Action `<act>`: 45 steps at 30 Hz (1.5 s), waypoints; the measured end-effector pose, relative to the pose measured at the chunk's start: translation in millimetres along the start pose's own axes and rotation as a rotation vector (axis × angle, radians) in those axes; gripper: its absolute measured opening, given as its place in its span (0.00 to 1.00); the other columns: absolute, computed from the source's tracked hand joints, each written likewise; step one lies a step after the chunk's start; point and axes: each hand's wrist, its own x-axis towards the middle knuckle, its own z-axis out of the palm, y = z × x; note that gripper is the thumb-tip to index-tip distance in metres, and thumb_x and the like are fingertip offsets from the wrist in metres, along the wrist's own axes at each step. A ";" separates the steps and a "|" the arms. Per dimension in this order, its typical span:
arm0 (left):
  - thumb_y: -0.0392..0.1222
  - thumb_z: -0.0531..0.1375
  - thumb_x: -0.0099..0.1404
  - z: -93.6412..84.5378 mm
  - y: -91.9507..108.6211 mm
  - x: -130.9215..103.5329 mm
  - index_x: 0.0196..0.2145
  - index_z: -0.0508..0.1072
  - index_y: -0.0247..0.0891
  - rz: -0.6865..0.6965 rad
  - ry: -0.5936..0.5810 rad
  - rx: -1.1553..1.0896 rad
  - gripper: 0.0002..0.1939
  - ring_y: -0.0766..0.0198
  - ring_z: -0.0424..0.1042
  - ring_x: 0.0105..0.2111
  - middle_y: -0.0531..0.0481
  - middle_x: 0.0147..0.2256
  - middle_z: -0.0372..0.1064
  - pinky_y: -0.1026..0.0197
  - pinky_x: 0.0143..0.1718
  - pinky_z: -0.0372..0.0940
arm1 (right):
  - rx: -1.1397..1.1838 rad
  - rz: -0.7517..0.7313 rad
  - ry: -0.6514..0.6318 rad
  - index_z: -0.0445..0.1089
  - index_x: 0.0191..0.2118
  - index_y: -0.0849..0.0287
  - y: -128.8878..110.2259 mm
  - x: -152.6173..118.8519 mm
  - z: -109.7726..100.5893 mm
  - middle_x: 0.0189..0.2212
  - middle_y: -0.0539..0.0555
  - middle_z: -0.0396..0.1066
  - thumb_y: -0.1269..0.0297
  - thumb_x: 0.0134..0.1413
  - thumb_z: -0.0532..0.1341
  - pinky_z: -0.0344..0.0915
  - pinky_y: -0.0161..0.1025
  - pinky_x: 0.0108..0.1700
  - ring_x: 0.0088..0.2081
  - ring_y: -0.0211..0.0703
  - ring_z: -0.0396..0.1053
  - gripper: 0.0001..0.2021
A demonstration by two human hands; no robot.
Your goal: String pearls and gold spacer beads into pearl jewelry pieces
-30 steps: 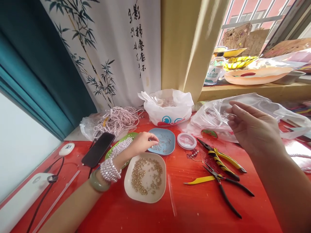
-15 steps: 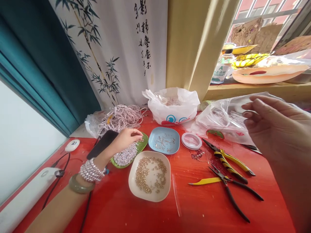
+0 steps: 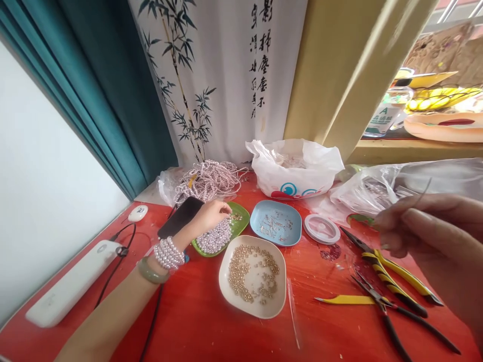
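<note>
My left hand [image 3: 212, 217], with a pearl bracelet [image 3: 169, 254] and a green bangle [image 3: 151, 271] at the wrist, is over a green tray [image 3: 243, 217]. Its fingers are pinched together at the edge of a heap of pearly lilac beads [image 3: 215, 240]; what they hold, if anything, is too small to see. A few gold pieces lie by the fingertips. Raised at the right, my right hand [image 3: 439, 236] is closed with thumb and fingers around a thin strand [image 3: 424, 190] that sticks up above it. A cream tray [image 3: 224, 291] of gold beads stands between the hands.
A blue tray [image 3: 256, 213] holds small metal pins. Pliers [image 3: 381, 301], more pliers [image 3: 396, 274] and yellow tweezers [image 3: 350, 300] lie at right, near a round clear case [image 3: 322, 229]. Strung beads [image 3: 211, 181] and a white bag [image 3: 298, 173] stand behind; a phone [image 3: 181, 218] is at left.
The view has turned left, so everything sits further right. My right hand is lower, and the thin strand now shows above it. My left hand stays at the green tray.
</note>
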 end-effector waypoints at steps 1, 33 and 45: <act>0.36 0.56 0.53 2.5 -0.7 1.1 0.32 0.76 0.38 0.005 0.003 0.022 0.10 0.59 0.71 0.34 0.47 0.34 0.74 0.61 0.37 0.60 | 0.010 0.019 -0.001 0.72 0.24 0.54 -3.8 -2.9 6.5 0.20 0.52 0.68 0.58 0.41 0.65 0.60 0.33 0.17 0.19 0.35 0.64 0.06; 0.45 0.59 0.57 30.6 65.6 -17.0 0.35 0.71 0.32 -0.080 -0.100 -0.932 0.13 0.66 0.69 0.31 0.45 0.33 0.70 0.62 0.35 0.66 | 0.013 0.202 -0.202 0.68 0.27 0.60 31.0 -7.9 37.5 0.17 0.46 0.65 0.60 0.47 0.61 0.56 0.29 0.20 0.18 0.30 0.58 0.08; 0.34 0.69 0.44 59.0 81.8 -32.4 0.29 0.74 0.31 -0.356 -0.252 -1.564 0.12 0.71 0.68 0.28 0.51 0.29 0.69 0.68 0.32 0.64 | 0.266 0.450 -0.488 0.60 0.23 0.60 77.7 -50.9 83.3 0.17 0.46 0.63 0.61 0.50 0.56 0.51 0.31 0.21 0.17 0.31 0.54 0.10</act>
